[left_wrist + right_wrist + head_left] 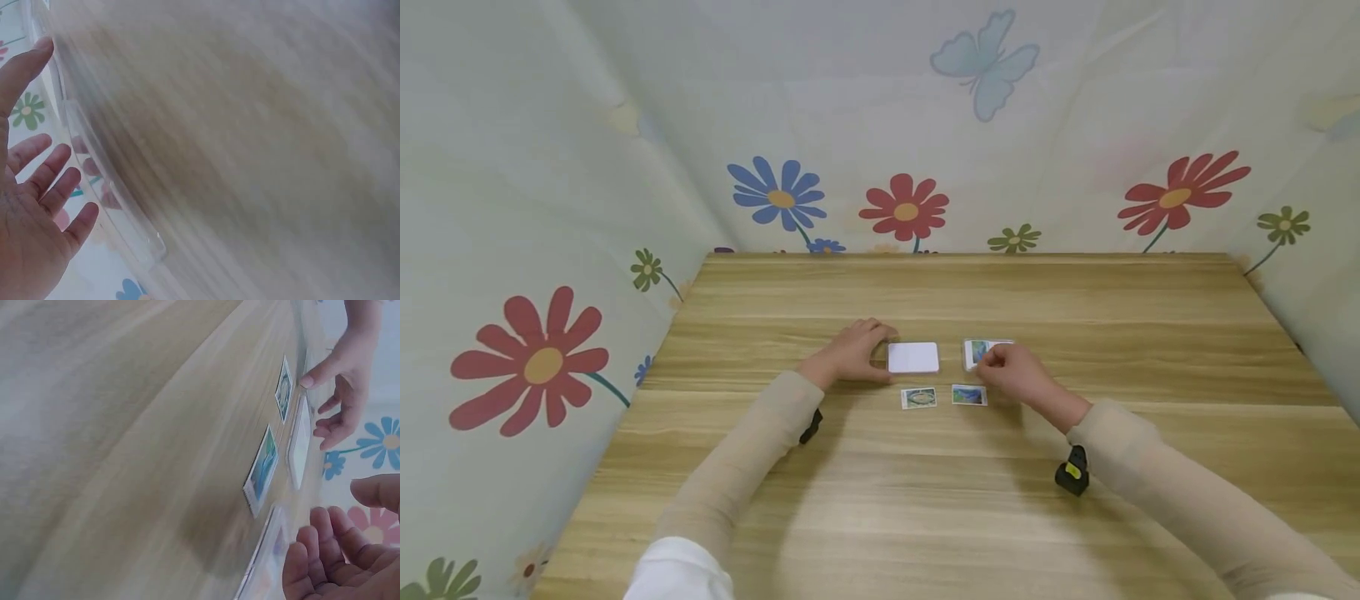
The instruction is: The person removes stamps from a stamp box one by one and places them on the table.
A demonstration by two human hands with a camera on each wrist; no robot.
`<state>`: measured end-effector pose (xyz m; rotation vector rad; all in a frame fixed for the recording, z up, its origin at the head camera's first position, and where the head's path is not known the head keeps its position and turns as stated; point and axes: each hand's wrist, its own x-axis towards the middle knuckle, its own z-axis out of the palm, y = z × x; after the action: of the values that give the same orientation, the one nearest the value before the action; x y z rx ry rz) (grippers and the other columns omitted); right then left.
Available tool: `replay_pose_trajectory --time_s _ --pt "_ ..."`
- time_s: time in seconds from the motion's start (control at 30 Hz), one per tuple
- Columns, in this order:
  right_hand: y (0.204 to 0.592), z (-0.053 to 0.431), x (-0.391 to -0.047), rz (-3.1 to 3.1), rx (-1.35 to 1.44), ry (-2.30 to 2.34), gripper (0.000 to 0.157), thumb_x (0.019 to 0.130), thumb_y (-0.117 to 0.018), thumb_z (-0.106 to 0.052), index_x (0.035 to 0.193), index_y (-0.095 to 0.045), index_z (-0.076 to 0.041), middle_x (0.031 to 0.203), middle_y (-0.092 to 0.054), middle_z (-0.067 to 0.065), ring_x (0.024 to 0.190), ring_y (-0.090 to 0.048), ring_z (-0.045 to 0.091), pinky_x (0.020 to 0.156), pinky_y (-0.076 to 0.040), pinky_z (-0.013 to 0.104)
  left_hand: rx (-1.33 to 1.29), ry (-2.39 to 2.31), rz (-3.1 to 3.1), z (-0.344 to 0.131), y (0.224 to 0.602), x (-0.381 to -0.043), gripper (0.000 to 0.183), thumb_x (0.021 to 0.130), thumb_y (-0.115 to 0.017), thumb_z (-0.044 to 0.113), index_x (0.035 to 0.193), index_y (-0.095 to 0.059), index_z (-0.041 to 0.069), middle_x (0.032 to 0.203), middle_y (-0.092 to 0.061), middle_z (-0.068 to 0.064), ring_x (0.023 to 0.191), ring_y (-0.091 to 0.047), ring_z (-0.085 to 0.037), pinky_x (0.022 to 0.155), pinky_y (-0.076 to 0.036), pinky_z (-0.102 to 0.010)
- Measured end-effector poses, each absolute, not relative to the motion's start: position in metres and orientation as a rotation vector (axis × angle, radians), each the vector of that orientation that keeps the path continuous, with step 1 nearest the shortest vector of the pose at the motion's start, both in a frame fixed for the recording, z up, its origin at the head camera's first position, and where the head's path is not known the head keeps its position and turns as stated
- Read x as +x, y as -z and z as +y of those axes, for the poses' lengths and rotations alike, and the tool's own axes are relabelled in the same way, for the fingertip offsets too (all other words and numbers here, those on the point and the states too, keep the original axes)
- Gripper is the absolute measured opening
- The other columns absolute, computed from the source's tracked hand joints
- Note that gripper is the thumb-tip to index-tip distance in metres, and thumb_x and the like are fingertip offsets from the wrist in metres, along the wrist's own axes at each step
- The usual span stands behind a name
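My left hand (859, 350) is at the left end of a flat case with a white face (913, 357), thumb on the near side and fingers on the far side. The left wrist view shows the clear plastic edge (112, 194) of a case beside the loosely spread fingers. My right hand (1017, 372) hovers over a second flat case (967, 357), with a green-and-blue picture (979, 350) showing on it. In the right wrist view, thumb and loosely bent fingers stand apart with nothing visible between them. Two small picture stamps (919, 398) (262, 469) lie nearer me.
The wood-grain table (880, 500) reaches back to a pale curtain (850, 100) printed with flowers and a butterfly. A black wrist camera (1072, 473) hangs below the right sleeve, and another (811, 427) below the left.
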<state>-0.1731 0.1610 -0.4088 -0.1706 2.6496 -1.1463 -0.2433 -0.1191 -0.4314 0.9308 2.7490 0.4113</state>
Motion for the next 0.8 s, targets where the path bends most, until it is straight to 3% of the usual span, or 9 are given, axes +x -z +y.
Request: replay_pose_trajectory --time_s 0.33,0.8 --pt "0.403 0.134 -0.182 2.79 -0.409 1.074 0.022 0.084 -0.06 -0.018 0.098 -0.062 0.0 0.091 -0.063 0.013 0.079 -0.055 0.021 0.07 -0.045 0.031 0.872 -0.389 2.768 -0.138 0.423 -0.241 0.083 0.07 -0.074 0.047 0.137 -0.04 0.011 0.132 -0.044 -0.01 0.123 -0.039 -0.028 0.104 -0.03 -0.049" --pt "0.41 0.096 -0.198 2.84 -0.685 0.943 0.045 0.082 -0.067 -0.026 0.116 -0.059 0.002 0.116 -0.06 0.018 0.109 -0.053 0.034 0.093 -0.042 0.046 0.828 -0.4 2.819 -0.172 0.424 -0.232 0.086 0.066 -0.076 0.051 0.134 -0.043 0.007 0.13 -0.046 -0.01 0.122 -0.04 -0.028 0.104 -0.031 -0.047"
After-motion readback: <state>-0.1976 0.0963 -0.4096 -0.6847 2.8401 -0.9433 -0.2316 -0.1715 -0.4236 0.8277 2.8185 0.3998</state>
